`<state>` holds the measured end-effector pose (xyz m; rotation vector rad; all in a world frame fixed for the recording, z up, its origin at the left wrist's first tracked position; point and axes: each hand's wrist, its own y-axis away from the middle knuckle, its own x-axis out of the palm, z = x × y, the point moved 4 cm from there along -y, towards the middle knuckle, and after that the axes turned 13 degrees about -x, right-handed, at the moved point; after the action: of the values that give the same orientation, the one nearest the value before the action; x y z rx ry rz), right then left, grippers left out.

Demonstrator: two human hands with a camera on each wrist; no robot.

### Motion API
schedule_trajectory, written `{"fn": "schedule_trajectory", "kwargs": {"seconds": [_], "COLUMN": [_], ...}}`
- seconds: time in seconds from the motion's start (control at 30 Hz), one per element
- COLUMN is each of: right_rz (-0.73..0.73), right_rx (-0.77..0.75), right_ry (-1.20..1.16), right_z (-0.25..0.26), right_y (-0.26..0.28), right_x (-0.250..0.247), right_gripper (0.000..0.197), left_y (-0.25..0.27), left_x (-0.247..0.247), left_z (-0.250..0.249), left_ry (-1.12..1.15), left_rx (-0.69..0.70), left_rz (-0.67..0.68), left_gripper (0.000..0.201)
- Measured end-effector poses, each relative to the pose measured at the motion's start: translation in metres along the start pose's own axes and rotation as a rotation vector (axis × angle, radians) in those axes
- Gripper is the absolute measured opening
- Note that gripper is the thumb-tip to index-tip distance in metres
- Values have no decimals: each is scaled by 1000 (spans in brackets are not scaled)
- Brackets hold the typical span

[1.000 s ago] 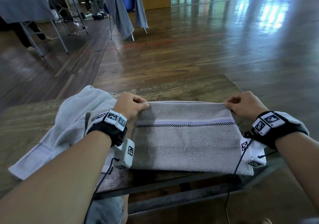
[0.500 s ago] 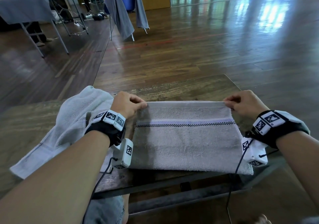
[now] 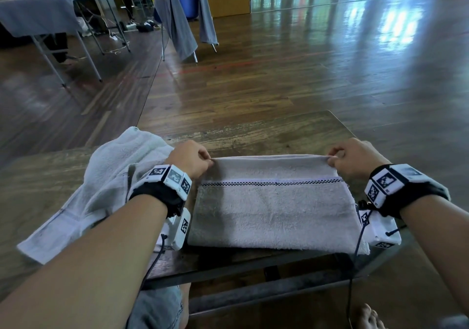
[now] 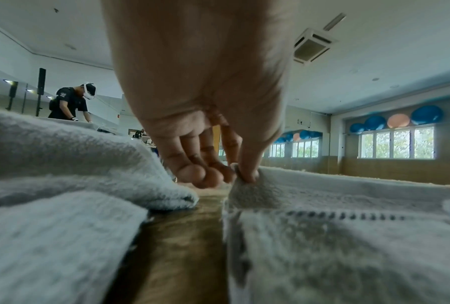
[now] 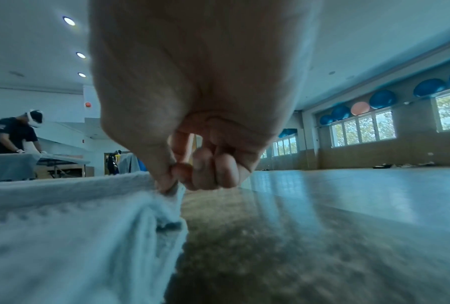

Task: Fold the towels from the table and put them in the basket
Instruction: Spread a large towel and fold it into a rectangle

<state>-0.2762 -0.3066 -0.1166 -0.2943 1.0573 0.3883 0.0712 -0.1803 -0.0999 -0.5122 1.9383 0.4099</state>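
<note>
A beige towel [image 3: 274, 207] with a checked black stripe lies flat and folded on the wooden table [image 3: 266, 133], its near edge at the table's front. My left hand [image 3: 193, 160] pinches its far left corner between thumb and fingers, seen close in the left wrist view where the left hand [image 4: 234, 174] nips the beige towel [image 4: 335, 236]. My right hand [image 3: 347, 157] pinches the far right corner, which the right wrist view shows as the right hand [image 5: 174, 181] lifting the towel's [image 5: 70, 222] edge slightly. No basket is in view.
A crumpled white towel [image 3: 106, 186] lies on the table just left of my left wrist. Beyond the table is open wooden floor. A chair draped with grey cloths [image 3: 177, 24] and a covered folding table [image 3: 43, 16] stand far back left.
Both hands have kept their pinch on the far corners and drawn them a little toward me, and the far edge has lifted slightly. The towel otherwise lies as before.
</note>
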Motion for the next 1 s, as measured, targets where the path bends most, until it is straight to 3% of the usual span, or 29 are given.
{"fn": "schedule_trajectory", "kwargs": {"seconds": [0.13, 0.2, 0.33, 0.43, 0.5, 0.6, 0.67, 0.77, 0.87, 1.0], "right_rz": [-163, -316, -687, -892, -918, -804, -671, -394, -29, 79], "right_rx": [21, -22, -245, -416, -470, -398, -341, -350, -351, -350], "right_ry": [-164, -330, -494, -699, -691, -543, -358, -165, -125, -181], "right_z": [17, 28, 53, 61, 62, 54, 42, 19, 0, -2], "right_y": [-10, -17, -20, -11, -4, 2, 6, 15, 21, 20], "right_x": [-13, -25, -74, -103, -108, -92, -70, -36, -8, -3], "right_gripper": [13, 14, 20, 17, 17, 17, 14, 10, 13, 21], "left_y": [-2, -3, 14, 32, 34, 35, 35, 29, 29, 32], "left_x": [-10, -28, -83, -110, -119, -111, -89, -49, -23, -15], "left_z": [-13, -24, -48, -58, -57, -42, -26, 3, 24, 29], "left_ry": [249, 387, 594, 819, 820, 660, 516, 282, 163, 71], "left_rx": [-135, -139, 80, 296, 391, 367, 301, 152, 107, 76], "left_rz": [-17, -155, -539, -622, -632, -617, -522, -196, 152, 317], "left_gripper": [18, 15, 5, 7, 4, 5, 5, 9, 10, 6]}}
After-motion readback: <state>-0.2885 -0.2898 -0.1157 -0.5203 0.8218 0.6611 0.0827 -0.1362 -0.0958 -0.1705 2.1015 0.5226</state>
